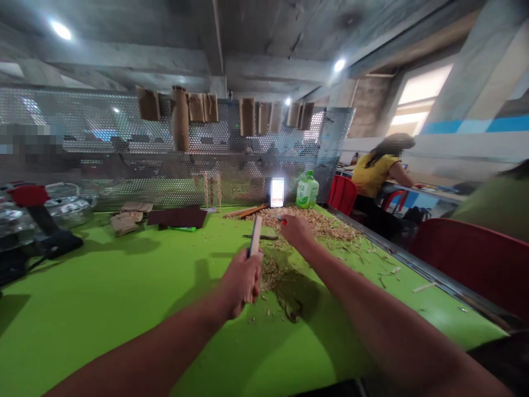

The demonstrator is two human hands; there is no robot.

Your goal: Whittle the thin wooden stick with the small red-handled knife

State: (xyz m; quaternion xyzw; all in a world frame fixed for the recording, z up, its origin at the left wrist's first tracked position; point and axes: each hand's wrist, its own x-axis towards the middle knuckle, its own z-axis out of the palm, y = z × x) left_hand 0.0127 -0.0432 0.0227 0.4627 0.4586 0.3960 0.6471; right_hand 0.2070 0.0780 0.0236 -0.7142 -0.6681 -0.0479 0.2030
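My left hand (pixel 242 278) is closed in a fist around a thin wooden stick (pixel 255 234) that points up and away from me. Farther out, my right hand (pixel 295 230) is closed near a pile of wood shavings (pixel 314 220); a small red thing shows at its fingers, and I cannot make out what it is. Both hands hover over the green table (pixel 103 298), with loose shavings scattered beneath them.
A perforated metal screen (pixel 124 149) with hanging brown pieces stands at the table's back. A lit phone (pixel 276 192) and a green bottle (pixel 307 190) stand by it. A dark board (pixel 177 216) and a red-topped tool (pixel 37 212) lie left. Red chairs (pixel 467 259) and a person in yellow (pixel 378 173) are right.
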